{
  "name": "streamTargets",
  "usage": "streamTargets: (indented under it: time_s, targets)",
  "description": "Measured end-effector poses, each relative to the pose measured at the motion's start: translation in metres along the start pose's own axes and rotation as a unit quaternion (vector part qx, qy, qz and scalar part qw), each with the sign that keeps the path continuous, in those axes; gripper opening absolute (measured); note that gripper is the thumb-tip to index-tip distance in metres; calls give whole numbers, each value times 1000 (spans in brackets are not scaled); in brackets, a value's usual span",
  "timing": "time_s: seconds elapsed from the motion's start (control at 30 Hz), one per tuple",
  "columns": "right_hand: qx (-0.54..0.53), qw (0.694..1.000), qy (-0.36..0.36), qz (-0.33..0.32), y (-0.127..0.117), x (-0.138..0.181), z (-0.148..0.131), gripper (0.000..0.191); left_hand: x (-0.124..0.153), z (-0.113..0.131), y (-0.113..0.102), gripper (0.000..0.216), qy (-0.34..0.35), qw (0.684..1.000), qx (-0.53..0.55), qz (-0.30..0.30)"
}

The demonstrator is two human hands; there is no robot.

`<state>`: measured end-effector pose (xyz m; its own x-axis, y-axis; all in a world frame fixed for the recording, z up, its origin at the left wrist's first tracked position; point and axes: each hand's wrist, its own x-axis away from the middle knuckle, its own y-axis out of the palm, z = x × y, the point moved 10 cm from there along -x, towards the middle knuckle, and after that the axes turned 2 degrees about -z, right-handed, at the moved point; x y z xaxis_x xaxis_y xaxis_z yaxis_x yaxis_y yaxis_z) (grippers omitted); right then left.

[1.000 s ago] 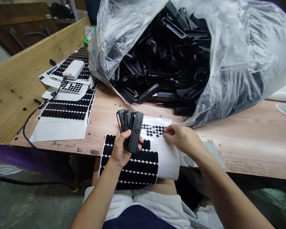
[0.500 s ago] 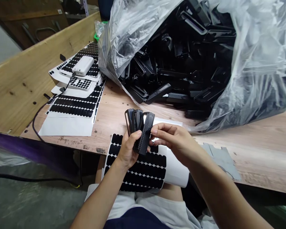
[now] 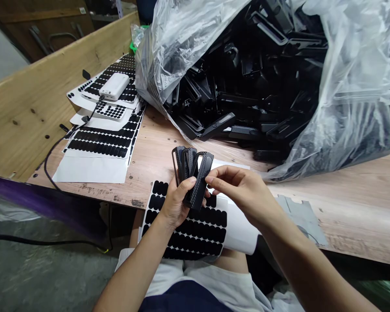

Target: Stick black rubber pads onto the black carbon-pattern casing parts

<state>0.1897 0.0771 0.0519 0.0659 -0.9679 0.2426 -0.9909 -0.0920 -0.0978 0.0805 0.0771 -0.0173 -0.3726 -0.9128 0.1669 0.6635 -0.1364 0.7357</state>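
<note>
My left hand (image 3: 177,203) is closed around several narrow black plastic parts (image 3: 199,180), fanned out and tilted upright, with a carbon-fibre pattern and slot-like openings. Its thumb lies across the front part. My right hand (image 3: 235,184) comes in from the right, thumb and fingertips pinched at the right edge of that front part; whether something small is also between them is hidden. Under both hands, a white sheet of black oval stickers (image 3: 198,234) rests on my lap, partly covered by the left hand and the parts.
A large clear plastic bag (image 3: 354,95) full of similar black parts lies open on the wooden table (image 3: 156,138). At left are more sticker sheets (image 3: 97,141) with a white power bank (image 3: 115,86) and cable, beside a wooden side board (image 3: 52,82). A grey flat piece (image 3: 302,216) lies right.
The hands and the fanned parts shift very slightly right in view. The right fingertips stay at the front part's edge, and the left grip is the same.
</note>
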Motion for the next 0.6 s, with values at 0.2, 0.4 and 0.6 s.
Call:
streamTargets:
  time_s: [0.2,0.4,0.6]
  targets:
    - [76,997,-27,12,-2,2,-10,29,0,1,0,47,2,1000,6,3]
    - [109,993,-36,10,1,4,-14,26,1,1,-1,46,5,1000,3,2]
    - [23,999,-36,5,-1,-2,-5,43,0,5,2,49,13,1000,-17,2]
